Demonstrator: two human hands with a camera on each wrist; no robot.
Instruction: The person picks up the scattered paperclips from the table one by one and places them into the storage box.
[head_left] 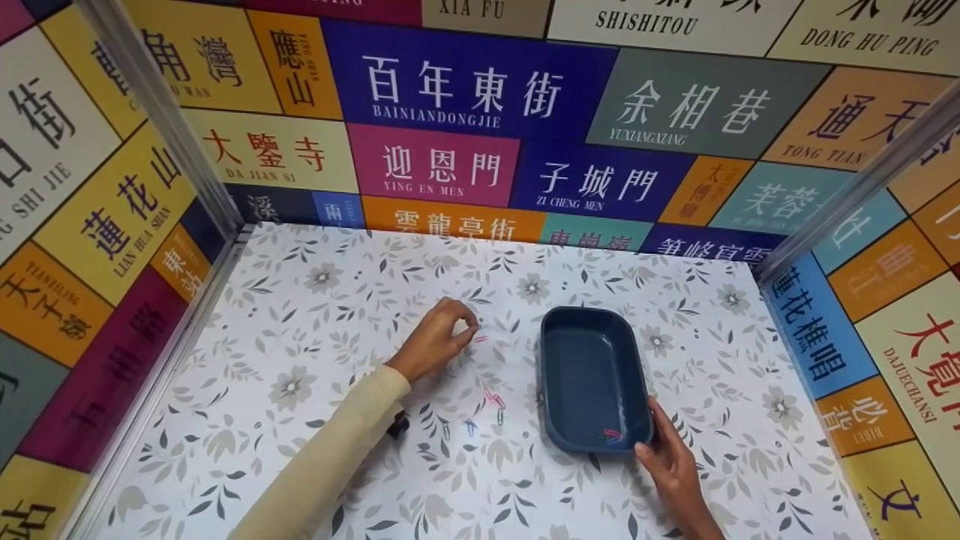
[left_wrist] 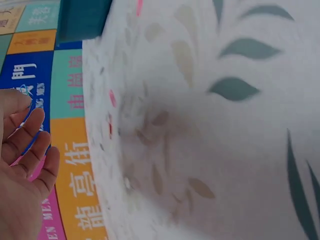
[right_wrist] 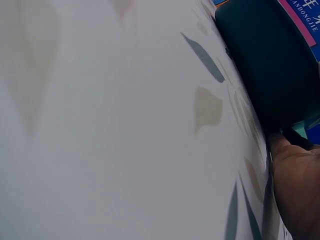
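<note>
My left hand (head_left: 435, 337) is over the table, left of a dark blue container (head_left: 548, 375). Between thumb and fingertip it pinches a small blue paper clip (left_wrist: 24, 90), seen in the left wrist view. A pink paper clip (head_left: 481, 339) lies just beside those fingertips. Closer to me are loose pink paper clips (head_left: 491, 397), a green paper clip (head_left: 501, 416), a blue paper clip (head_left: 471, 427) and another green one. My right hand (head_left: 679, 465) grips the container's near right corner. Inside that end lie a few clips, among them a pink clip (head_left: 613, 433).
A white tablecloth (head_left: 337, 322) with grey leaves and flowers covers the table. Panels printed with colourful street signs (head_left: 457, 82) rise along the back and both sides. A small black object (head_left: 398, 425) shows beside the left sleeve (head_left: 322, 457).
</note>
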